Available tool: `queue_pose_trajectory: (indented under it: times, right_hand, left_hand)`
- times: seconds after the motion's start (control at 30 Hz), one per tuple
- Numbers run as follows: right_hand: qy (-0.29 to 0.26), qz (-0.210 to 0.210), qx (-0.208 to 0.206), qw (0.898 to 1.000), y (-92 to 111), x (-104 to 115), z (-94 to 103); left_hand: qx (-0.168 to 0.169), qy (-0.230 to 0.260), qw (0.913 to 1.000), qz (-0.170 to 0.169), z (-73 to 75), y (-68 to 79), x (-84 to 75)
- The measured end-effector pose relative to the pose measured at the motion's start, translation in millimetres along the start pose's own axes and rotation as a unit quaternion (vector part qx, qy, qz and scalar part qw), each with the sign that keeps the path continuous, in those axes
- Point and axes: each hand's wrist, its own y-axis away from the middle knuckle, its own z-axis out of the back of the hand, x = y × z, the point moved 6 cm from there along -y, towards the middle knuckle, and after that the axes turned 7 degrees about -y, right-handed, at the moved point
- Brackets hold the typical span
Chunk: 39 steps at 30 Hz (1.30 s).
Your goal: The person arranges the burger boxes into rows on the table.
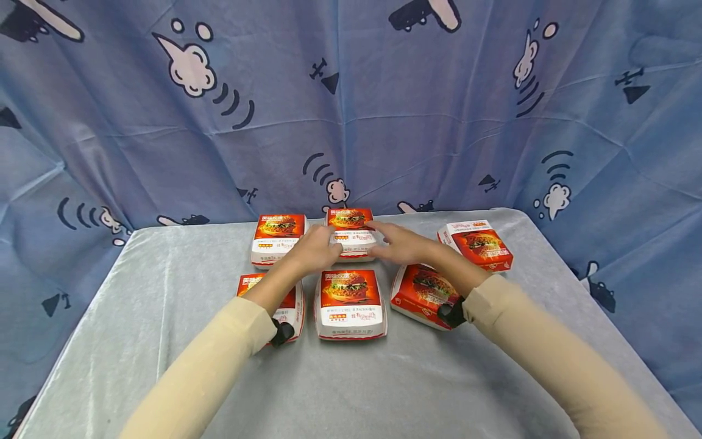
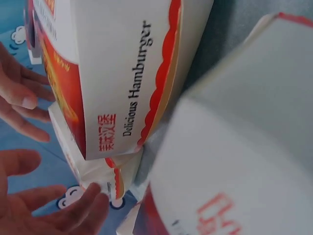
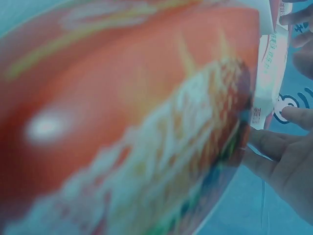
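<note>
A red-and-white hamburger box stands at the back middle of the table, its lid printed with a burger. My left hand is at its left side and my right hand at its right. Fingers on both hands look extended and spread, with thumbs apart; whether they touch the box I cannot tell. The left wrist view shows the left hand beside the boxes, facing the other hand. In the right wrist view, the right hand is partly hidden behind a close, blurred box lid.
Other hamburger boxes stand around: back left, front middle, and front left, under the left forearm. Turned at an angle, one box lies below the right forearm and another beyond it. A blue patterned curtain hangs behind the grey-covered table.
</note>
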Motion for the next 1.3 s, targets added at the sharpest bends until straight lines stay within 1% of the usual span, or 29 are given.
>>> queue_pose_trajectory:
  times: [0.1, 0.2, 0.3, 0.37, 0.47, 0.63, 0.77, 0.9, 1.03, 1.17, 1.3]
  right_hand:
    - [-0.001, 0.001, -0.002, 1.000, 10, -1, 6.8]
    - [0.004, -0.004, -0.010, 1.000, 22, -4, 16.4]
    - [0.007, -0.004, -0.019, 1.000, 37, -6, 26.5]
    - [0.009, -0.004, -0.026, 1.000, 47, -9, 33.0]
    - [0.001, -0.004, -0.034, 0.999, 64, -15, 41.1]
    - [-0.007, -0.006, -0.045, 0.999, 93, -27, 51.9]
    - [-0.011, -0.005, -0.046, 0.999, 112, -37, 56.1]
    - [-0.018, -0.009, -0.043, 0.999, 126, -43, 56.0]
    - [-0.013, -0.013, -0.041, 0.999, 134, -49, 54.5]
    - [-0.015, -0.021, -0.035, 0.999, 139, -56, 51.8]
    - [-0.024, -0.018, -0.027, 0.999, 143, -60, 47.4]
  left_hand:
    - [-0.039, 0.005, 0.9992, 0.005, 1.5, 0.2, -3.3]
    - [-0.074, 0.013, 0.9971, -0.006, 1.2, 1.2, -9.7]
    - [-0.090, 0.030, 0.9950, -0.032, -0.7, 3.5, -19.8]
    - [-0.088, 0.040, 0.9939, -0.053, -3.6, 5.2, -27.4]
    - [-0.072, 0.045, 0.9930, -0.082, -10.1, 9.0, -39.4]
    - [-0.037, 0.038, 0.9905, -0.127, -23.0, 17.8, -59.9]
    - [-0.002, 0.043, 0.9878, -0.150, -33.1, 25.7, -75.0]
    - [0.033, 0.048, 0.9861, -0.156, -41.6, 31.7, -87.2]
    - [0.060, 0.053, 0.9840, -0.159, -49.4, 34.1, -94.7]
    - [0.074, 0.041, 0.9820, -0.169, -56.3, 33.8, -98.7]
    - [0.083, 0.020, 0.9813, -0.173, -61.6, 34.2, -100.5]
